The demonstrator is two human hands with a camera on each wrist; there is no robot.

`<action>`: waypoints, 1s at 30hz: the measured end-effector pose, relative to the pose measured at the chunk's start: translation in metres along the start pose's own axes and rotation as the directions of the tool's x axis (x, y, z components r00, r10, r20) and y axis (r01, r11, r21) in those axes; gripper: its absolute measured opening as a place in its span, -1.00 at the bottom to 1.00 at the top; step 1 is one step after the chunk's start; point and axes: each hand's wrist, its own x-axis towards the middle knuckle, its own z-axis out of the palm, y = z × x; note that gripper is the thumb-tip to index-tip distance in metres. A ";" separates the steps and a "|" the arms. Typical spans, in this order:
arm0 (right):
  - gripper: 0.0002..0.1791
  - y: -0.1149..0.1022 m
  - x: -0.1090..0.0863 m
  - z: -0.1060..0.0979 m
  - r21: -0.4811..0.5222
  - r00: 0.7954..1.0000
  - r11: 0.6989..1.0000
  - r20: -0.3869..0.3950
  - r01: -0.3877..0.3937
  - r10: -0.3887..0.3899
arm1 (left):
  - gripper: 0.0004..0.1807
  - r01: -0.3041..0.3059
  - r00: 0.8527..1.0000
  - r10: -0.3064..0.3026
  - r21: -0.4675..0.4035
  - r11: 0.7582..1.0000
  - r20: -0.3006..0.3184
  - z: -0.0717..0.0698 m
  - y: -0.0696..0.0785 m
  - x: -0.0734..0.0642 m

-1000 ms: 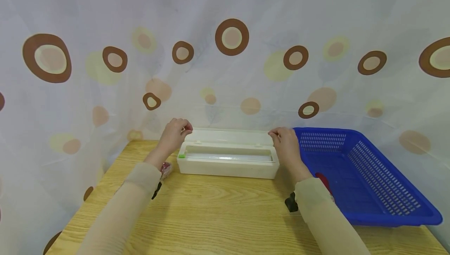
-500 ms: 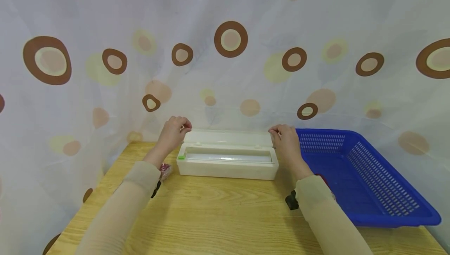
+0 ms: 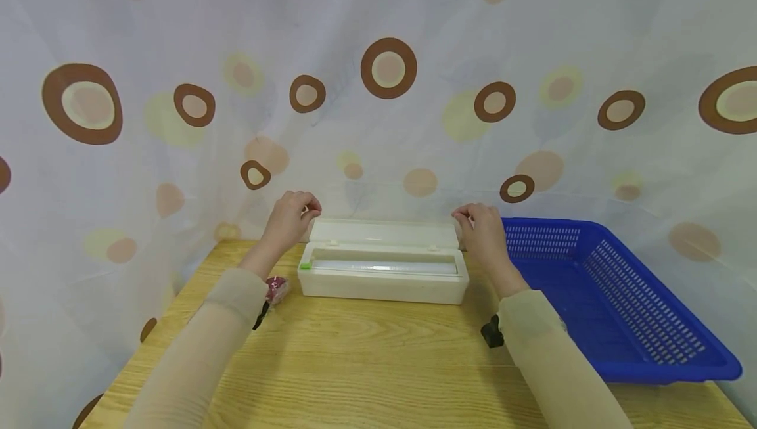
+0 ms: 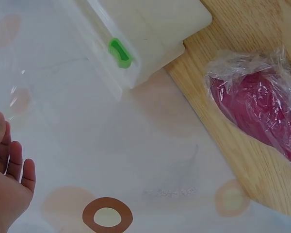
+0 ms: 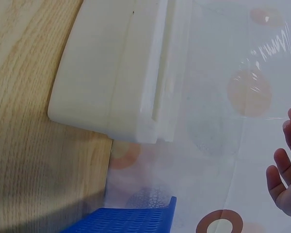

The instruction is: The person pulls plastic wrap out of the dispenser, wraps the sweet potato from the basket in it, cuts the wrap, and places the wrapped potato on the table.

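A white cling film dispenser box [image 3: 381, 290] stands at the table's back with its lid [image 3: 384, 232] raised. Inside lies a roll of film [image 3: 384, 267], and a green slider [image 4: 119, 52] sits at its left end. Above and behind the box, my left hand [image 3: 288, 220] pinches one corner of a clear sheet of cling film [image 4: 14, 94] between thumb and forefinger. My right hand [image 3: 481, 235] pinches the other corner, its remaining fingers loosely bent. In the right wrist view, glints and creases show on the sheet of film [image 5: 269, 51], stretched between both hands.
A pinkish-purple thing wrapped in clear film [image 4: 257, 104] lies left of the box, beside my left wrist. The blue plastic basket [image 3: 615, 311] stands at the right, close to my right forearm. Behind the wooden table [image 3: 355, 363] hangs a patterned curtain [image 3: 378, 140].
Both hands have risen slightly above the box, still pinching the film. The box stays in its place on the table; the head view has tilted up a little.
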 end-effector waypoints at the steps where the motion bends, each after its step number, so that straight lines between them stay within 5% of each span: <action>1: -0.82 0.000 0.001 0.000 -0.003 1.000 1.000 0.001 0.001 -0.001 | -0.94 0.002 1.000 -0.002 0.002 1.000 0.002 -0.001 0.000 0.000; 30: -0.82 -0.007 0.019 -0.014 -0.003 0.996 0.996 -0.037 0.085 -0.085 | -0.94 0.001 0.999 -0.001 -0.002 1.000 -0.033 -0.018 0.008 0.014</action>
